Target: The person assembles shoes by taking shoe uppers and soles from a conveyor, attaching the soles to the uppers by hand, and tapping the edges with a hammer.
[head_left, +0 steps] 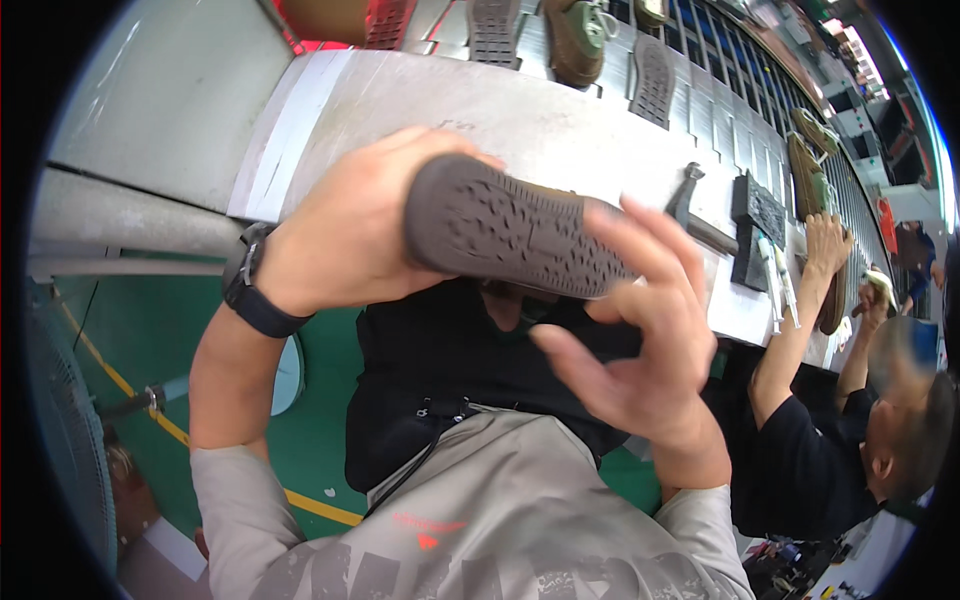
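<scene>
My left hand, with a dark watch on its wrist, is closed around one end of a shoe. The shoe is tipped so that its dark brown, studded sole faces up at me, which hides most of the upper. At the other end my right hand has its fingers stretched and apart, with the thumb well away from the sole. Some of its fingers overlap the sole's edge and are smeared by motion; whether they touch it I cannot tell.
Behind the pale worktable runs a slatted metal conveyor carrying a green-brown shoe and loose soles. A hammer, a black block and white tubes lie at right. A co-worker handles shoes beside me.
</scene>
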`<state>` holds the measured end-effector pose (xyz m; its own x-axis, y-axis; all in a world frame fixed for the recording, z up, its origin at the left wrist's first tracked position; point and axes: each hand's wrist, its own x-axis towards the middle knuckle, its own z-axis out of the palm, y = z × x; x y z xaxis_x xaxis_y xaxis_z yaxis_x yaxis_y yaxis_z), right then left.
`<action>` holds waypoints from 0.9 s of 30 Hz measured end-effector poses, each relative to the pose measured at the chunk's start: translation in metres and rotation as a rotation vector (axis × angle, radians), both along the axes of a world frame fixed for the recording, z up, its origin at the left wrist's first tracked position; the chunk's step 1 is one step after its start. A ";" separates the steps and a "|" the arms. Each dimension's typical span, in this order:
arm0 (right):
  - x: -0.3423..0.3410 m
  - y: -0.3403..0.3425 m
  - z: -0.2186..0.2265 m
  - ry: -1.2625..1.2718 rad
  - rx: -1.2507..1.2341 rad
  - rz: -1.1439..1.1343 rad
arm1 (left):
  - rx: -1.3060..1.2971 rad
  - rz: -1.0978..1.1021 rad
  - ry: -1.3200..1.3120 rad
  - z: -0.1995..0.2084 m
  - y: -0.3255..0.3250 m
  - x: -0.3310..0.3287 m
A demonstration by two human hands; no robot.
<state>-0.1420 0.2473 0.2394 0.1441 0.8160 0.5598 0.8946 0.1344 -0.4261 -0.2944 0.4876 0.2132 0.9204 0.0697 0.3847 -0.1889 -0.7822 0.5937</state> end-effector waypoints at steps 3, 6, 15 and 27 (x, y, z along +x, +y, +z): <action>-0.004 0.041 -0.022 0.030 0.032 -0.006 | 0.094 -0.031 0.088 0.001 -0.008 0.003; 0.003 0.049 -0.025 0.116 0.029 0.152 | -0.057 -0.018 -0.089 -0.016 0.000 -0.003; -0.007 0.056 -0.020 0.019 -0.119 0.195 | -0.502 0.235 -0.414 -0.084 -0.031 -0.014; -0.016 0.059 -0.025 -0.137 -0.197 0.151 | -0.362 0.369 -0.520 -0.081 -0.037 -0.012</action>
